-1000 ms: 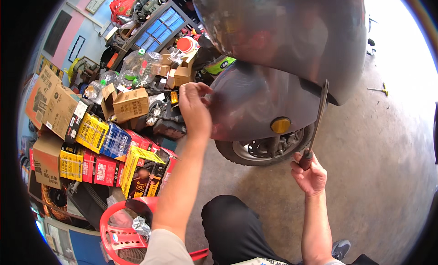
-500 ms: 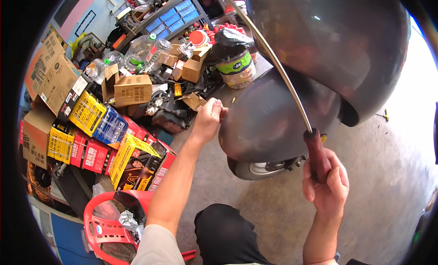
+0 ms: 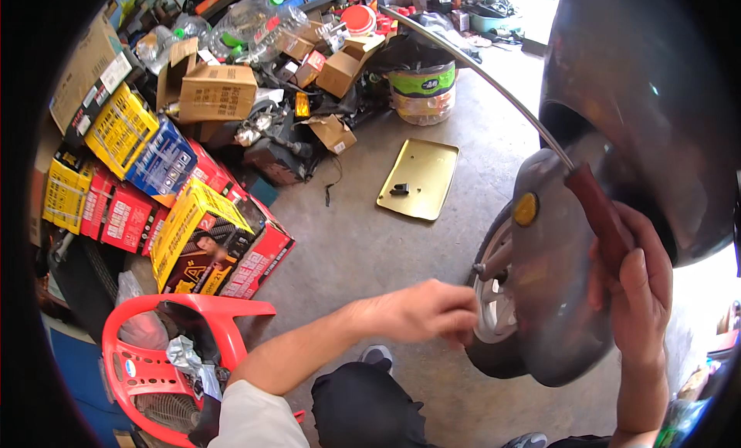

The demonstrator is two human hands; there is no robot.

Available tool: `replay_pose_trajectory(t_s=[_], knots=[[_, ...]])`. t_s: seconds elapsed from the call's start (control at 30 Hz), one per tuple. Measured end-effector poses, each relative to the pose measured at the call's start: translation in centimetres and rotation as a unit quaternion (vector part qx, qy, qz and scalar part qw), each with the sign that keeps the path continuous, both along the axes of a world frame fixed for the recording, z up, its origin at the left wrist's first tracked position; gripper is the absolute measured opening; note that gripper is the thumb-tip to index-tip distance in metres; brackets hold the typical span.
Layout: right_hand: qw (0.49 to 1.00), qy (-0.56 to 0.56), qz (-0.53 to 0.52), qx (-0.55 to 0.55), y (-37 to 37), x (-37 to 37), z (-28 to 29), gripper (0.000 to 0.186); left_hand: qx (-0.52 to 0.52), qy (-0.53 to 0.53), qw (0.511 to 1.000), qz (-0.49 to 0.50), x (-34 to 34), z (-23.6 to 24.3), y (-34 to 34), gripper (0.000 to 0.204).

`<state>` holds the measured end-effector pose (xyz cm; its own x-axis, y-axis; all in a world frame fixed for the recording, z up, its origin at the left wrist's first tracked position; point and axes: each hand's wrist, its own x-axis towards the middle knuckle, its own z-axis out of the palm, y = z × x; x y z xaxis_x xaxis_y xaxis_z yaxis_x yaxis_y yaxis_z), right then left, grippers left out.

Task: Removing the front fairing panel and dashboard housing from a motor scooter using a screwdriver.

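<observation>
On the left, a stack of yellow, blue and red cartons stands beyond a red plastic chair, which has a crumpled clear bag and some silvery wrapping on it. A yellow-and-black carton leans at the stack's near right side. Farther off, an open brown cardboard box sits among loose parts, with clear plastic bottles behind it. Next, a gold-coloured tray lies on the floor with a small black part on it, and a tub with a green label stands beyond. The left of the two hands is half curled, fingers bent downward, just left of the front wheel; it is blurred, so I cannot tell whether it has hold of anything or touches the tyre. Above the wheel, a round amber reflector is set in the dark grey fender. The long-shafted screwdriver-like tool is in front of the fender on the right, its long axis slanting from near right to far left, tip pointing far left and maroon handle toward the person. The right hand is closed around that handle, below a large dark grey body panel
</observation>
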<state>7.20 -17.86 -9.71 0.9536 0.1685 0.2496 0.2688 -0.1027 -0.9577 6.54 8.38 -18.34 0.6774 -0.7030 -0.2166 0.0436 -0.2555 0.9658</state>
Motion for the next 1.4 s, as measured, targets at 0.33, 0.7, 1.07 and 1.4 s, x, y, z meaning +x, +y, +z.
replay_pose_trajectory(t_s=[0.33,0.7,1.07,1.4], knots=[[0.99,0.132,-0.025,-0.044,1.9,-2.4,1.7,0.067,0.184,-0.2,0.868,0.416,16.7,-27.6,10.0,0.027],[0.927,0.022,0.067,-0.368,6.9,1.0,0.9,0.047,-0.464,0.027,0.868,0.172,5.5,-2.5,-1.8,0.039],[0.978,0.136,-0.031,-0.158,8.8,5.0,1.1,0.032,-0.133,-0.279,0.93,0.2,5.3,-9.6,-1.0,0.022],[0.979,0.182,-0.063,-0.062,5.5,8.0,2.4,0.021,-0.226,-0.167,0.92,0.274,7.1,-11.9,-1.5,0.027]])
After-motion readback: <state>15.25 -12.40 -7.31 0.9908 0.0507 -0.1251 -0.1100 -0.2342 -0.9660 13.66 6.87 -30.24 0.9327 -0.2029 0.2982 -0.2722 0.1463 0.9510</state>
